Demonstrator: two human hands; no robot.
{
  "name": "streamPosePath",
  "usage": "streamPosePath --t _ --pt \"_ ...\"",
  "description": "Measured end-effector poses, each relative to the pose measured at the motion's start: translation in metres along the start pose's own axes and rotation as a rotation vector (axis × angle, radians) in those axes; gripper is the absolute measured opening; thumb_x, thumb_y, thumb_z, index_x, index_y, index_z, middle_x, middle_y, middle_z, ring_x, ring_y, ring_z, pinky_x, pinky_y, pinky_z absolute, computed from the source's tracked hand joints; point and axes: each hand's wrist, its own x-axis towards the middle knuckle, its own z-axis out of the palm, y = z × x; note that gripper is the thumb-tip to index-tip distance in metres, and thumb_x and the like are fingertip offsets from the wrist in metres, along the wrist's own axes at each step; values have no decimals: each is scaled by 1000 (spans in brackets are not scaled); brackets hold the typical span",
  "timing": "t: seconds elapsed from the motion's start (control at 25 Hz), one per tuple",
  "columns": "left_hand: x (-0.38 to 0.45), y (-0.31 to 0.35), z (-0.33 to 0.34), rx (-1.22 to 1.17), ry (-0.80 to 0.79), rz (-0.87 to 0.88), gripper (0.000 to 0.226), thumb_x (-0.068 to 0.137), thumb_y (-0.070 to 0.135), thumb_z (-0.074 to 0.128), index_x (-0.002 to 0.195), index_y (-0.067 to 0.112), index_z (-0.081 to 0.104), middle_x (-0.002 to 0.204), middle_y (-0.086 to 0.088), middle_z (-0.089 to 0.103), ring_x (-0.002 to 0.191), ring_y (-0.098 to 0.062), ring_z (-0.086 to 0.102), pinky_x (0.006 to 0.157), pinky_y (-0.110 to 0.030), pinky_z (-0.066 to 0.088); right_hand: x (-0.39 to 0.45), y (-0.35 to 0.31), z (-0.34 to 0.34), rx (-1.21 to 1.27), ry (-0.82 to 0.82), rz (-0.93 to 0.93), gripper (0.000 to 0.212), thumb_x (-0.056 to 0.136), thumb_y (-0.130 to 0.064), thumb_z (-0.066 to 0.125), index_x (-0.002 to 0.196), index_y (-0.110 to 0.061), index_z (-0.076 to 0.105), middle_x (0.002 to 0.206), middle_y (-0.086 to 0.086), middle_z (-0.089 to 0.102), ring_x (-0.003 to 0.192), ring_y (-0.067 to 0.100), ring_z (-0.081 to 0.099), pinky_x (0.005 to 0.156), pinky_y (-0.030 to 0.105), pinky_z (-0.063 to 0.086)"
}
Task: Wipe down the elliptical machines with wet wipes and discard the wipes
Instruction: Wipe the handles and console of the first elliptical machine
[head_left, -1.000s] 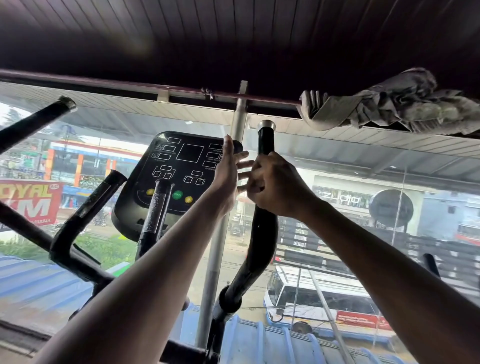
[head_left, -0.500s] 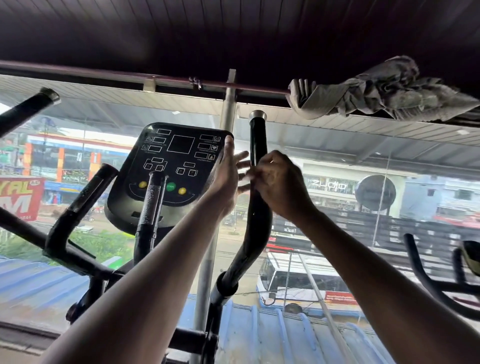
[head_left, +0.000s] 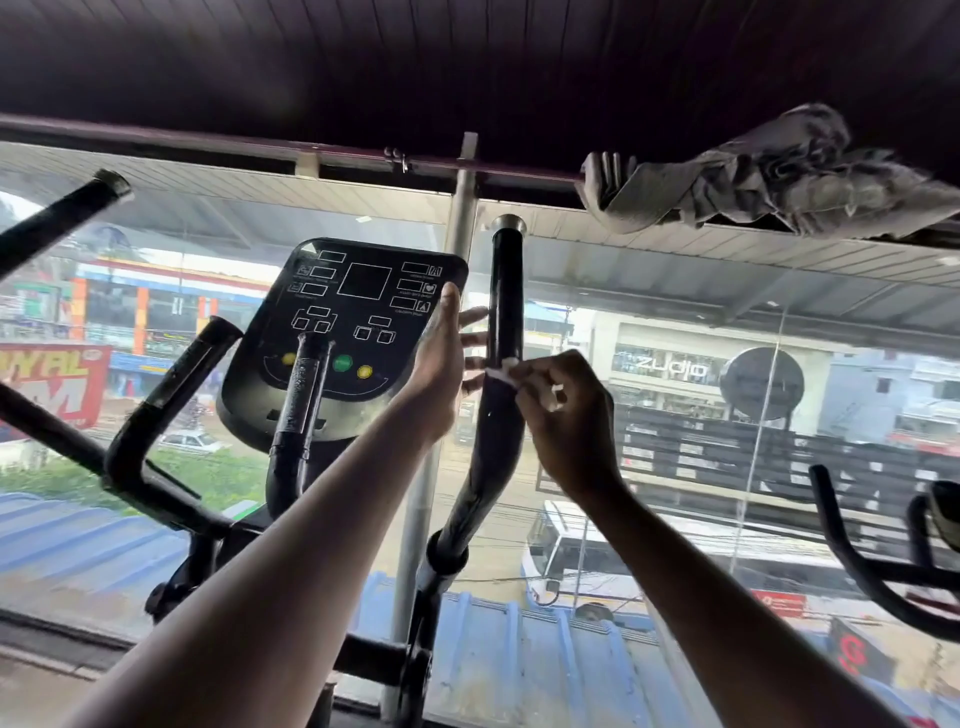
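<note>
At centre frame, a person's right hand (head_left: 563, 415) pinches a crumpled wet wipe (head_left: 503, 375) against the upright right handlebar (head_left: 506, 332), whose long axis runs up and down; the left hand (head_left: 441, 358), fingers straight, steadies the bar's far side.

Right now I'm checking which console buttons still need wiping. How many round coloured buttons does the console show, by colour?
Yellow buttons: 2, one at the left and one at the right of the console.
Green button: 1, between the two yellow ones.
Total: 3.
</note>
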Motion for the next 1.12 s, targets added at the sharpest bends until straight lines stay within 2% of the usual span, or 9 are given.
streamPosePath --t 0.12,0.28,0.36,0.44,0.6,0.68,0.8,0.96,1.12 --pt "-7 -1 8 28 44 -4 66 98 62 20 126 18 61 97 2 63 85 -15 58 68 -31 43 24 4 2 45 30 251 12 88 -23 69 98 -16 68 90 -1 69 79 13 64 74 35 53" --pt "-13 -4 7 72 126 3 61 96 66 21 100 29 70 105 -1 63 102 -22 57 87 -40 45 -29 0 -8 2 -93 -134 11 85 -15 65 93 -12 72 81 -2 55 72 -6 47 67 12 40" --pt "-19 -6 13 68 191 11 58 96 65 24 93 31 70 102 0 65 98 -17 57 91 -40 44 -18 4 -13 -9 -85 -144 16 83 -13 65 97 -13 74 81 1 54 71 2 51 67 15 41" --pt "-29 -9 21 48 252 27 55 98 60 26 94 28 70 97 0 66 90 -13 59 80 -32 45 -4 1 -11 0 -53 -55 16 83 -10 66 96 -13 75 83 5 57 72 13 56 67 22 46" --pt "-53 -21 19 50 291 25 58 100 57 26 102 21 71 99 -4 68 88 -17 62 78 -34 48 -52 2 -8 -48 -197 -337 15 83 -18 61 88 -14 74 86 3 56 78 14 53 68 9 31" --pt "-63 -27 16 59 305 -5 57 99 58 28 103 21 71 107 -10 68 92 -20 62 86 -39 47 -40 3 -10 -21 -140 -262 14 83 -14 66 94 -10 73 84 5 53 74 17 53 65 13 34" --pt "-72 -28 13 52 305 -3 54 100 56 30 97 21 71 99 -7 69 84 -18 62 72 -32 46 -21 -9 -5 -41 -71 -117 15 83 -10 67 97 -8 71 85 6 51 74 15 53 58 26 48" --pt "-74 -28 7 30 262 -5 54 101 53 28 94 19 70 92 -4 66 81 -15 60 72 -31 46 -55 2 -11 -135 -186 -368 15 80 -12 72 94 -18 73 83 3 51 73 10 50 56 20 42" --pt "-75 -37 -6 -51 202 -34 52 102 50 31 88 20 71 80 0 67 71 -12 60 68 -27 48 -30 -20 -3 -191 -55 -135 19 80 -7 71 99 -10 73 84 8 50 69 20 56 56 21 42"
